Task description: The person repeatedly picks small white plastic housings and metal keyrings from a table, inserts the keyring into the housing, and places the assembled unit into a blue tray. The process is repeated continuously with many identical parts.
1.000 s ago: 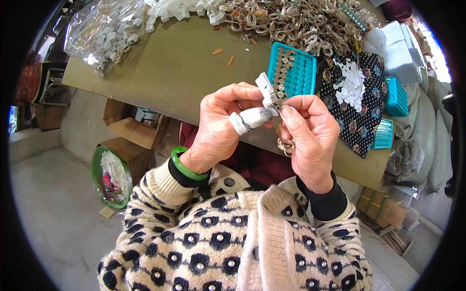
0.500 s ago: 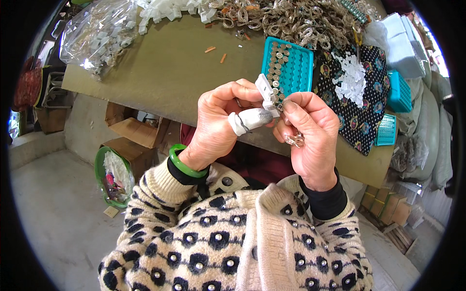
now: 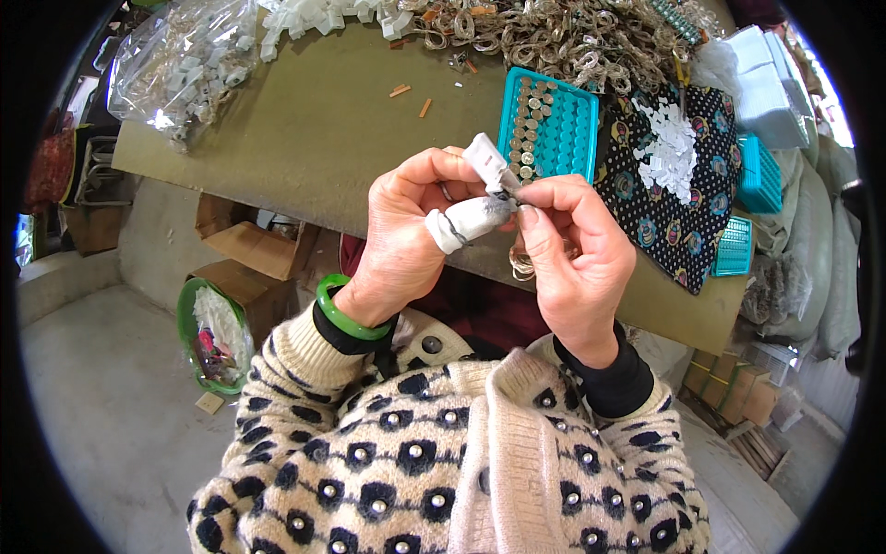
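Note:
My left hand is closed on a small white plastic case, tilted up between thumb and fingers. One left finger wears a white cover tied with a dark band, its tip smudged dark. My right hand pinches at the case's lower end, where its fingertips meet the left ones. From the right palm hangs a small coil of thin clear wire; what the right fingertips grip is too small to make out. Just beyond my hands lies a teal tray with round silver button cells in its left rows.
At the far edge are a heap of coiled wires, white plastic pieces and a clear bag of parts. White pieces lie on a dark patterned cloth at right. A green basket stands on the floor.
Both hands have shifted slightly left. The white case has tilted and moved left and up, and the right fingertips have closed in on its lower end. The wire coil hangs lower from the right hand.

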A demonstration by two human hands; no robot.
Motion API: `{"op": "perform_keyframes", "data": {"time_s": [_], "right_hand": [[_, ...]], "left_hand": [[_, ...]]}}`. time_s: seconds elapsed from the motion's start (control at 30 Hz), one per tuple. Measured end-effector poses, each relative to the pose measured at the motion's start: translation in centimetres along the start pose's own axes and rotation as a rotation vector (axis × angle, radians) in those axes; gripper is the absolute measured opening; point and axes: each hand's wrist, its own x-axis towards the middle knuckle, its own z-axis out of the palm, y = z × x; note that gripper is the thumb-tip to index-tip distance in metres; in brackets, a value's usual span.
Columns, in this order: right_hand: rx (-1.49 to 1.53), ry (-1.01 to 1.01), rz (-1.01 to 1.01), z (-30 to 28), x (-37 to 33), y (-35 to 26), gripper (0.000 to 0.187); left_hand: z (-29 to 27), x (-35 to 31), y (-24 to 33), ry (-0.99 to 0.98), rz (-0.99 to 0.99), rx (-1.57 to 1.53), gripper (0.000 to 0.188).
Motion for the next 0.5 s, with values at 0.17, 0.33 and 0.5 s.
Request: {"op": "perform_keyframes", "data": {"time_s": [0.17, 0.33, 0.5], "right_hand": [[-0.280, 0.038, -0.375, 0.7, 0.2, 1.1, 0.021], [-0.356, 0.139, -0.353, 1.6, -0.5, 1.6, 0.020], [-0.466, 0.099, -0.418, 1.7, -0.3, 2.0, 0.021]], "left_hand": [[0.0, -0.4, 0.5, 0.111, -0.069, 0.031, 0.021], [0.4, -0.5, 1.0, 0.148, -0.049, 0.035, 0.018], [0.5, -1.0, 0.8, 0.196, 0.028, 0.143, 0.015]]}}
